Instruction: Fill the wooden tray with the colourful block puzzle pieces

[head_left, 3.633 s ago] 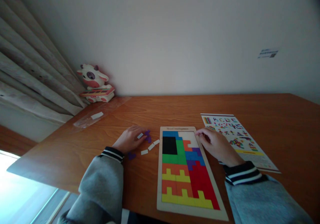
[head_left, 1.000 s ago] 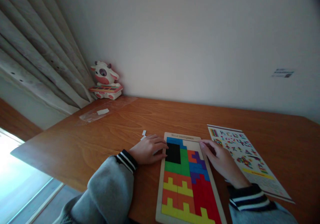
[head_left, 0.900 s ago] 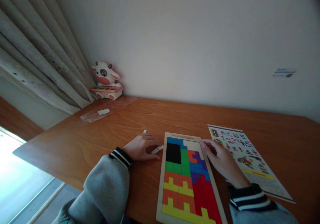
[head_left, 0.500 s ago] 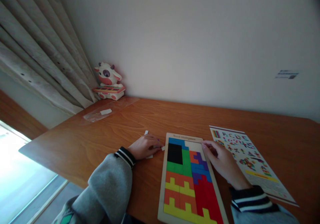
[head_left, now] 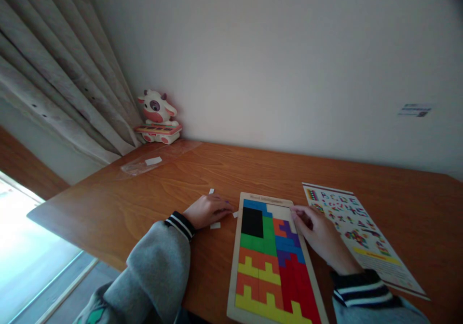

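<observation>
A wooden puzzle board (head_left: 237, 261) lies on the table, filled with red, orange, yellow, green, blue, purple and black blocks. Bare board shows near its top right. My right hand (head_left: 318, 232) touches the board's upper right edge, with thumb and fingers pinched together; anything between them is too small to make out. Left of the board, my left hand (head_left: 209, 210) rests palm down over small pieces on the table. White bits (head_left: 215, 225) stick out around it, and a speck of purple shows by its fingers. What lies beneath that hand is hidden.
A printed pattern sheet (head_left: 361, 237) lies right of the board. At the back left, a cow toy with a keyboard (head_left: 159, 116) stands by the curtain (head_left: 65, 68). Clear plastic film (head_left: 137, 166) with a white label lies before the toy.
My left hand has shifted slightly, so more of the white bit below it shows. My right hand's fingers have closed in a little at the board's edge.
</observation>
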A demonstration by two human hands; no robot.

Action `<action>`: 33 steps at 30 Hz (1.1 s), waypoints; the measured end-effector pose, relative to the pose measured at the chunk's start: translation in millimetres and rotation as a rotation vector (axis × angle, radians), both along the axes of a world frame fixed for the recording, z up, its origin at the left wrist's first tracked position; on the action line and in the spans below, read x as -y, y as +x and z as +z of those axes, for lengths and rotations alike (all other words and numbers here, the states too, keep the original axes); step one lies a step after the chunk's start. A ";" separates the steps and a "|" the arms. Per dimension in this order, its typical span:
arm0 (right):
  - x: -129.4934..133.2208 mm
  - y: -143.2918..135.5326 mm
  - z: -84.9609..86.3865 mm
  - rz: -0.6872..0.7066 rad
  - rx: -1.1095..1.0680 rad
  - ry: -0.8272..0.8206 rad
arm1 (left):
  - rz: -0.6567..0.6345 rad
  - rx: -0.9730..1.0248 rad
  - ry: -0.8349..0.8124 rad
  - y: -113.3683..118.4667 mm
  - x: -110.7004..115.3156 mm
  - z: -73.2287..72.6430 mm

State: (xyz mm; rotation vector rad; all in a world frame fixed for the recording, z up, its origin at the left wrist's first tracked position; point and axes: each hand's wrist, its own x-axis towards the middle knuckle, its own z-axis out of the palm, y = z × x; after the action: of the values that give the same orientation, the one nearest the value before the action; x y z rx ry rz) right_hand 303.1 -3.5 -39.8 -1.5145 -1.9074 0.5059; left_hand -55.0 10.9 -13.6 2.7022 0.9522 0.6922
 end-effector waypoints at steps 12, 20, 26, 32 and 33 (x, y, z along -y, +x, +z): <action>24.5 -38.6 26.3 0.289 -0.187 -0.127 | 0.090 0.403 -0.138 51.6 27.8 6.0; 33.2 -59.4 38.7 0.339 -0.215 -0.216 | -0.007 0.486 -0.394 68.9 38.2 -0.3; 37.9 -68.7 36.7 0.385 -0.223 -0.252 | -0.011 0.449 -0.362 69.7 38.1 -2.8; 26.9 -50.3 26.9 0.260 -0.298 -0.188 | -0.033 0.188 -0.042 45.9 29.5 8.0; 23.2 -42.9 24.8 0.205 -0.315 -0.166 | -0.028 0.145 0.008 39.1 27.7 10.2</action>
State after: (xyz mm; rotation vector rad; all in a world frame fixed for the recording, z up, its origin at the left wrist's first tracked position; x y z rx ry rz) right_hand 260.3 -26.7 -14.9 -1.2544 -1.8127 0.9562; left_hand -15.9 -16.8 -3.5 2.6249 0.8762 0.8738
